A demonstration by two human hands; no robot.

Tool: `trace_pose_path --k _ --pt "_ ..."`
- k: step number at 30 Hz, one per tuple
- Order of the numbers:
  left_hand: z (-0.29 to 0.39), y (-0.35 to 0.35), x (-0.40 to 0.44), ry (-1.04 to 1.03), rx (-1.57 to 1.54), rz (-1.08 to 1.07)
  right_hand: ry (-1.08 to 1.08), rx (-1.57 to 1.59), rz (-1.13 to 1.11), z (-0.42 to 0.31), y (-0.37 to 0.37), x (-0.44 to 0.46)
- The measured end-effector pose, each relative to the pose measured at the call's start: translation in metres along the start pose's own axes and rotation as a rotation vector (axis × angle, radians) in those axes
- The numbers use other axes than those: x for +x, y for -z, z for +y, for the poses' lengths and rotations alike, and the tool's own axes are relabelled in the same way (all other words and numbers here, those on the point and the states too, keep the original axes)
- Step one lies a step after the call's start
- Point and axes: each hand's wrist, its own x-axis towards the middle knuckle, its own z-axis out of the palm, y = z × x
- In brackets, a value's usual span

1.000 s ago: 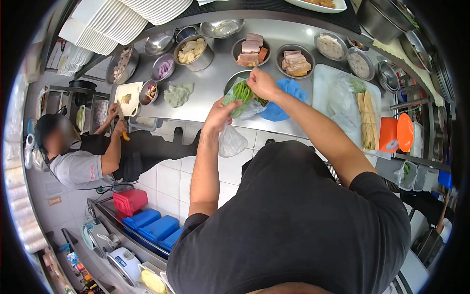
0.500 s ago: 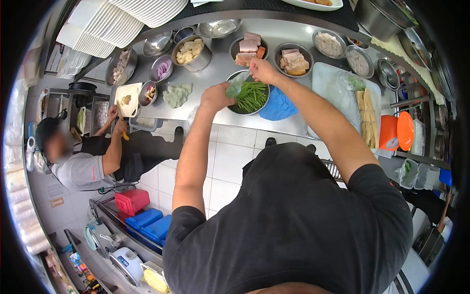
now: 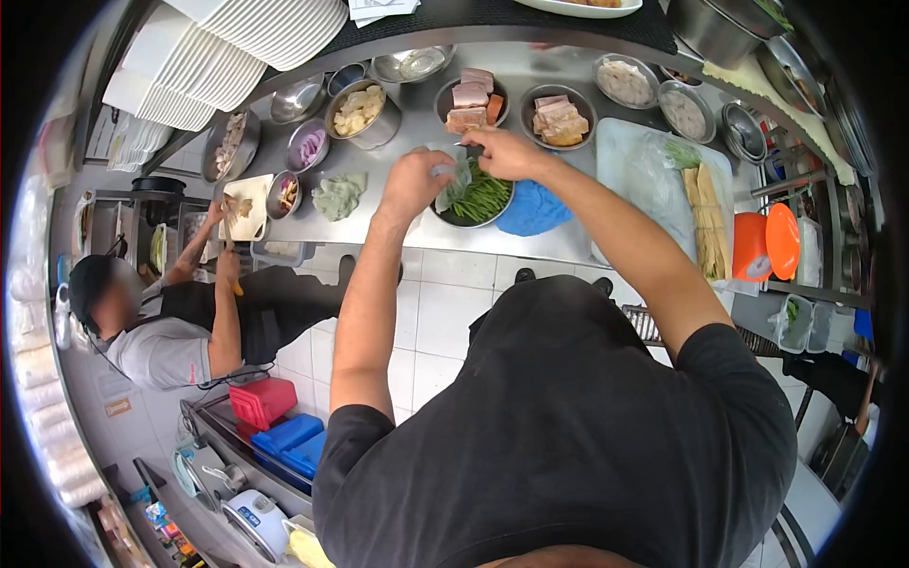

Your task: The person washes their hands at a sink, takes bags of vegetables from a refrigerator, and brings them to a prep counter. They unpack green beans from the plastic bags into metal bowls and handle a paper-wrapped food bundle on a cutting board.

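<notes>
A thin, clear plastic bag point(image 3: 461, 177) hangs over the left side of a metal bowl. Cut green beans point(image 3: 481, 197) fill that bowl. My left hand point(image 3: 415, 182) grips the bag from the left, its fingers curled at the bowl's edge. Above the beans, my right hand point(image 3: 504, 153) pinches at the top edge of the bag, though its fingertips are partly hidden. Just beyond the right hand sits a bowl with slabs of pork belly point(image 3: 470, 95). A crumpled blue plastic bag point(image 3: 532, 204) lies against the bean bowl's right side.
Another bowl of pork point(image 3: 559, 121) stands behind the blue bag. To the right lies a white cutting board point(image 3: 630, 180) with folded dried sheets point(image 3: 705, 222). A co-worker point(image 3: 161, 322) cuts food on a small board point(image 3: 248, 213) at the left. An overhead shelf point(image 3: 492, 33) spans the back.
My right hand has lowered slightly over the bowl, and my left hand has risen a little. The bag between them is less stretched. The camera view has shifted slightly.
</notes>
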Motion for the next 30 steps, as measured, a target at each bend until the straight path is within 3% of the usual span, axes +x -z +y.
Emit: trace_pose_path --k 3,6,7,9,11,16,17,20,21,24,27,30 --pt "0.014 0.000 0.014 -0.014 0.045 0.097 -0.010 0.220 -0.139 -0.036 0.008 -0.007" --pt "0.025 -0.004 0.025 -0.012 -0.038 0.125 0.085 0.125 0.101 -0.020 -0.010 0.001" --pt "0.028 -0.002 0.022 -0.064 -0.090 0.241 0.093 0.103 0.259 0.011 -0.031 0.012" --pt "0.038 0.002 0.015 -0.180 -0.196 0.475 -0.186 0.258 0.183 0.002 -0.014 0.002" --pt "0.022 -0.013 -0.005 -0.002 -0.089 0.428 -0.348 0.362 0.129 0.007 -0.014 -0.006" --pt "-0.012 -0.052 -0.037 0.390 -0.188 0.416 -0.224 0.580 0.325 -0.003 -0.022 -0.010" --pt "-0.018 -0.048 -0.040 0.424 -0.244 0.454 -0.172 0.588 0.384 -0.007 -0.022 -0.011" --pt "-0.018 -0.021 -0.038 0.446 -0.403 0.525 -0.241 0.561 0.271 -0.017 -0.010 -0.011" --pt "-0.005 -0.007 -0.038 0.505 -0.455 0.455 -0.211 0.569 0.295 -0.014 -0.013 -0.004" --pt "0.005 0.008 -0.033 0.339 -0.474 0.294 -0.120 0.620 0.219 -0.054 0.011 -0.004" --pt "0.004 0.014 -0.024 0.275 -0.500 0.264 -0.119 0.759 0.226 -0.061 0.017 0.003" --pt "0.008 0.026 -0.011 0.086 -0.633 0.135 -0.153 0.792 0.210 -0.057 0.021 0.006"
